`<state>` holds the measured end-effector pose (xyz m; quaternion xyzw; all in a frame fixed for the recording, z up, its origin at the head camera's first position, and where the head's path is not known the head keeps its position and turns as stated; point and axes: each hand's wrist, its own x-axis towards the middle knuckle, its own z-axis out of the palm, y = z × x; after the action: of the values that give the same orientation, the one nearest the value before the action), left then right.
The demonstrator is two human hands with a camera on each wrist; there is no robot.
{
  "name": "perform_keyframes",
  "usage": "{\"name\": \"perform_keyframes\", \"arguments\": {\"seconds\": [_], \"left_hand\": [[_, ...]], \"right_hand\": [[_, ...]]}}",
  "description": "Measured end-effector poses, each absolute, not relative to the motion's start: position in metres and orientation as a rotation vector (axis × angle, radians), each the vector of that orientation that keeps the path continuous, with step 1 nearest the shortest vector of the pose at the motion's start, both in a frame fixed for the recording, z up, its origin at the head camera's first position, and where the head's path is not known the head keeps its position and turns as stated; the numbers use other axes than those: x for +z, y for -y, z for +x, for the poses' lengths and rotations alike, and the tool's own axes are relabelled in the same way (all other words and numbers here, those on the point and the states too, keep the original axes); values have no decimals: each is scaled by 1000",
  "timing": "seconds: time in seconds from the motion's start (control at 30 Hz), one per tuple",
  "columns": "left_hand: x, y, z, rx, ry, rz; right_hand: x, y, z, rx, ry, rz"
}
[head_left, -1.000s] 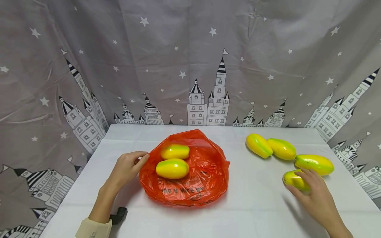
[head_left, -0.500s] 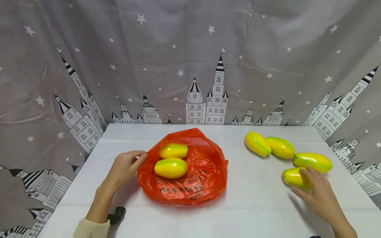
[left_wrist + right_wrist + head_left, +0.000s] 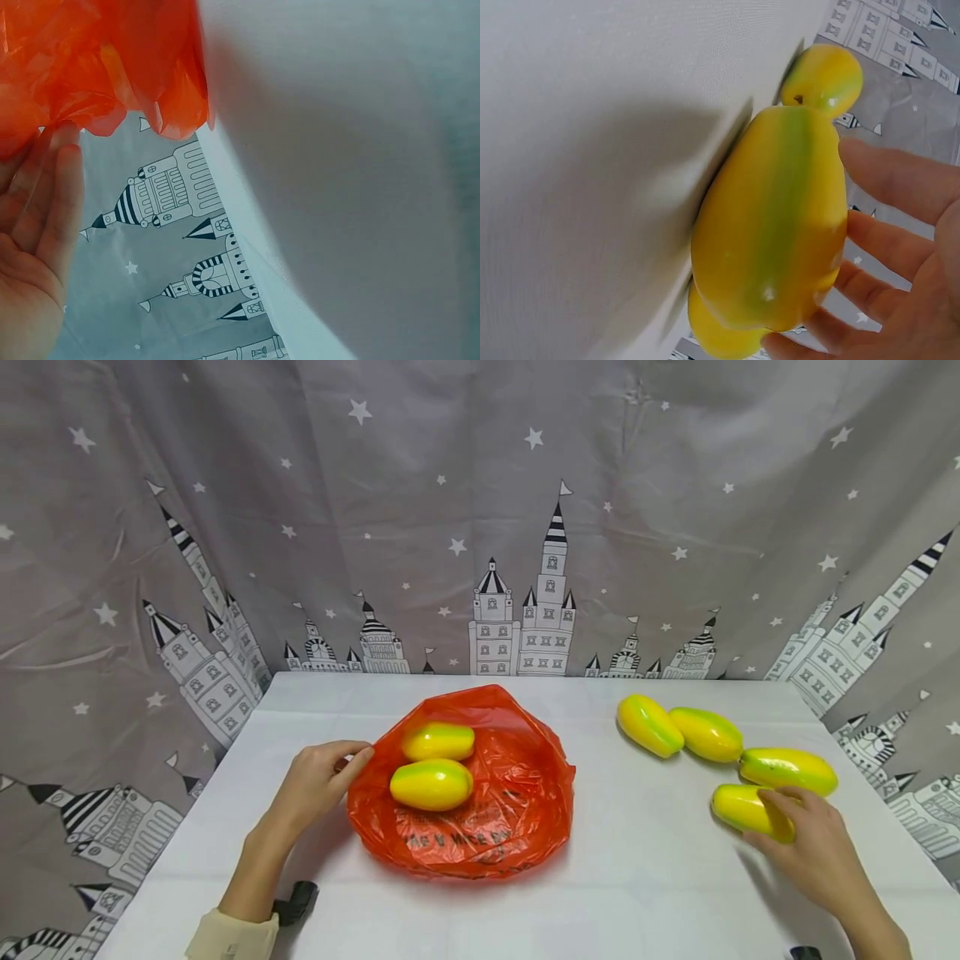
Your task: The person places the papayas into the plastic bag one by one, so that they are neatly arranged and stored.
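Observation:
The red plastic bag (image 3: 525, 777) lies spread on the white table, mouth up, with two yellow-green papayas, one nearer (image 3: 431, 785) and one farther (image 3: 439, 742), inside its left part. My left hand (image 3: 315, 785) pinches the bag's left rim; in the left wrist view its fingertips meet the orange-looking plastic. On the right, my right hand (image 3: 813, 856) is at the nearest loose papaya (image 3: 738, 807), fingers spread and slightly bent along it. The right wrist view shows this papaya (image 3: 772, 217) large, on the table, fingertips at its side.
Three more papayas, left (image 3: 649, 725), middle (image 3: 707, 734) and right (image 3: 789, 771), lie in a row behind the right hand. A grey castle-print curtain (image 3: 420, 527) hangs behind the white table (image 3: 622, 877). A black wrist device (image 3: 297, 903) shows at the left forearm.
My right hand has shifted slightly right and toward me; the nearest papaya's left end has turned a little. My left hand stays at the bag's rim.

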<state>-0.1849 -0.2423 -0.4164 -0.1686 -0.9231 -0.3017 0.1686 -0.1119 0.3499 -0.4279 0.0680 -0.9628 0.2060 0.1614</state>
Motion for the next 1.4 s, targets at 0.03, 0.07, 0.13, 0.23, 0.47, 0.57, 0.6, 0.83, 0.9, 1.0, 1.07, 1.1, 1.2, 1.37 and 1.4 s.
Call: {"name": "perform_keyframes", "arguments": {"seconds": [0.03,0.07,0.13,0.23,0.47,0.57,0.6,0.83,0.9,1.0,1.07,1.1,1.2,1.37,1.4], "left_hand": [[-416,242,-185,-857,2623,-483],[-416,242,-185,-856,2621,-487],[-417,242,-185,-853,2618,-493],[-417,242,-186,-849,2611,-496],[-417,242,-186,-847,2605,-505],[-417,242,-186,-852,2618,-495],[-416,242,-186,-853,2623,-490],[-416,242,-185,-854,2644,-472],[-416,241,-185,-854,2644,-471],[-416,242,-185,-857,2641,-471],[-417,242,-185,-858,2639,-475],[-417,243,-185,-858,2638,-477],[-418,243,-185,-856,2640,-480],[-417,242,-184,-864,2650,-465],[-417,242,-184,-865,2651,-463]], "right_hand": [[-428,-351,-112,596,2751,194],[-427,-352,-113,602,2764,188],[-426,-354,-114,607,2796,169],[-425,-356,-115,600,2833,152],[-427,-358,-115,552,2837,163],[-427,-359,-115,538,2851,154],[-427,-359,-115,534,2851,155],[-429,-359,-111,509,2841,173],[-429,-360,-110,511,2839,166],[-431,-360,-110,528,2816,184],[-433,-361,-110,567,2800,200],[-434,-361,-110,591,2796,203],[-436,-361,-108,646,2823,168],[-436,-362,-105,671,2861,110],[-437,-363,-105,677,2852,124]]}}
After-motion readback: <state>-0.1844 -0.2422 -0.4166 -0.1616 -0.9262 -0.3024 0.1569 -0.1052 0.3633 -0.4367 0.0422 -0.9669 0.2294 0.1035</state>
